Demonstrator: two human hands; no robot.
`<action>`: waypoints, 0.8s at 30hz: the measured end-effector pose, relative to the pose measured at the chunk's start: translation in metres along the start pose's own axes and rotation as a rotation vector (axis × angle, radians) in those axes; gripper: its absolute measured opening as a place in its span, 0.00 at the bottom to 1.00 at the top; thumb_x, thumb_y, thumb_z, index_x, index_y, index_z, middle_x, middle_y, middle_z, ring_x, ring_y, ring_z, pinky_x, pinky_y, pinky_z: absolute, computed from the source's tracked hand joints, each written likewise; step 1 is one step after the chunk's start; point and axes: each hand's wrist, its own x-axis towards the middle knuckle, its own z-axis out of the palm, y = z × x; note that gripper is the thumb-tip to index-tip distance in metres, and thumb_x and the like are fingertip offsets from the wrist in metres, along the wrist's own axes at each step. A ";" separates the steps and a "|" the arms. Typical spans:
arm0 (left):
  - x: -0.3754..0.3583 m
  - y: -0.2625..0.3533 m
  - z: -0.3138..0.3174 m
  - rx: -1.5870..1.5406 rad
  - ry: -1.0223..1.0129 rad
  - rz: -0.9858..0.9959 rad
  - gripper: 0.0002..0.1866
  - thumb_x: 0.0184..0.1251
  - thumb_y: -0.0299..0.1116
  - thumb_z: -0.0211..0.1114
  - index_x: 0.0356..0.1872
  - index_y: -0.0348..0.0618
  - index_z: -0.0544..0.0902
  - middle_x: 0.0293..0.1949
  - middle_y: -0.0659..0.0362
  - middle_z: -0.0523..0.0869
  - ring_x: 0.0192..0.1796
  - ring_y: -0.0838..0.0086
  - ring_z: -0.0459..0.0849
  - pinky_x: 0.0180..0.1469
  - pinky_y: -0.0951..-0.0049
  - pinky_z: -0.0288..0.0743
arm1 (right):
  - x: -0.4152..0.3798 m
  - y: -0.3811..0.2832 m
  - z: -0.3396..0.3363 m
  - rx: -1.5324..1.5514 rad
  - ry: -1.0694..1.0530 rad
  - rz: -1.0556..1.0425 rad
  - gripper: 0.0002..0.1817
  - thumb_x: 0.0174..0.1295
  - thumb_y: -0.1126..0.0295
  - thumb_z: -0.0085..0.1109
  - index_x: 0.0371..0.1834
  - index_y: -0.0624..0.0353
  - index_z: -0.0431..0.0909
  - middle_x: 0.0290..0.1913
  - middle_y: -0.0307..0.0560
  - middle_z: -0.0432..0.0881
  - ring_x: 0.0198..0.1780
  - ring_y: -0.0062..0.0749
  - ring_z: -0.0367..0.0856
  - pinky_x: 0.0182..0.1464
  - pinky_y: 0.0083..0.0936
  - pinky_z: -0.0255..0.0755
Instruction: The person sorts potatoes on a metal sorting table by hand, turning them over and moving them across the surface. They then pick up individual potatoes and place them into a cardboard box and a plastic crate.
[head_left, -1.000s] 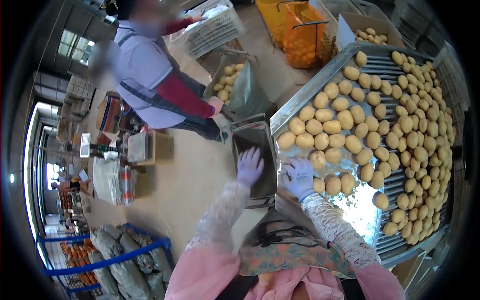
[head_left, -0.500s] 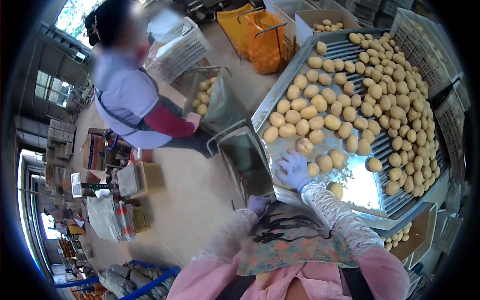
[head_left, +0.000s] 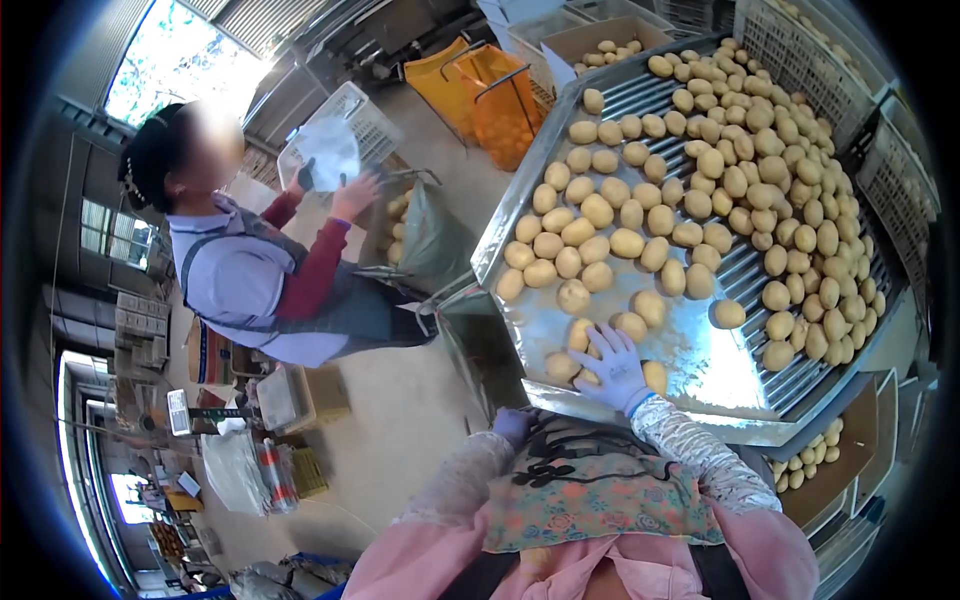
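My right hand (head_left: 612,368), in a pale purple glove, lies over potatoes at the near corner of a metal sorting table (head_left: 690,345). Its fingers are spread and touch potatoes; one potato (head_left: 562,366) sits just left of the fingertips and another (head_left: 654,376) beside the wrist side. My left hand (head_left: 512,426), gloved too, is curled low at the near edge of an open dark green sack (head_left: 480,345) on a metal frame. What its fingers grip is hidden. Many loose potatoes (head_left: 597,210) cover the table's far part and its ridged rollers.
A co-worker (head_left: 250,270) stands at the left with both hands raised by a white crate (head_left: 365,125). Beyond are a green sack (head_left: 435,235) and an orange mesh bag (head_left: 497,105). Crates (head_left: 800,75) line the table's far side; a cardboard box (head_left: 850,450) of potatoes sits at right.
My right hand has moved nearer my body, and potatoes now lie around its fingers at the near corner. The co-worker has straightened, lifting hands from the sack. My view has shifted.
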 end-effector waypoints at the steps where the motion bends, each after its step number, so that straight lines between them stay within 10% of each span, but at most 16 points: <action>1: 0.002 0.000 0.000 0.018 -0.084 -0.035 0.14 0.74 0.40 0.54 0.42 0.56 0.89 0.41 0.53 0.91 0.45 0.56 0.89 0.49 0.52 0.76 | -0.001 0.002 -0.001 0.014 0.003 0.004 0.30 0.51 0.48 0.70 0.60 0.37 0.82 0.70 0.53 0.71 0.70 0.58 0.68 0.70 0.57 0.60; 11: 0.001 -0.016 0.006 0.079 -0.136 -0.002 0.16 0.70 0.41 0.57 0.55 0.57 0.84 0.37 0.54 0.90 0.42 0.56 0.90 0.45 0.52 0.79 | 0.017 0.001 0.004 0.046 -0.034 -0.021 0.32 0.48 0.50 0.72 0.61 0.36 0.81 0.71 0.55 0.70 0.69 0.61 0.68 0.72 0.58 0.60; 20: 0.001 -0.004 -0.027 0.010 -0.081 0.026 0.11 0.70 0.42 0.59 0.43 0.53 0.87 0.39 0.52 0.90 0.45 0.53 0.89 0.51 0.54 0.80 | 0.031 -0.004 0.010 -0.011 -0.038 -0.011 0.32 0.44 0.49 0.73 0.58 0.33 0.84 0.70 0.51 0.71 0.65 0.62 0.70 0.70 0.59 0.62; 24: 0.019 -0.046 0.004 0.009 -0.400 0.033 0.16 0.75 0.49 0.54 0.46 0.57 0.87 0.43 0.52 0.90 0.44 0.53 0.89 0.47 0.51 0.82 | 0.020 -0.004 0.025 -0.099 -0.060 0.017 0.33 0.48 0.44 0.70 0.63 0.28 0.80 0.73 0.49 0.68 0.69 0.62 0.67 0.71 0.61 0.59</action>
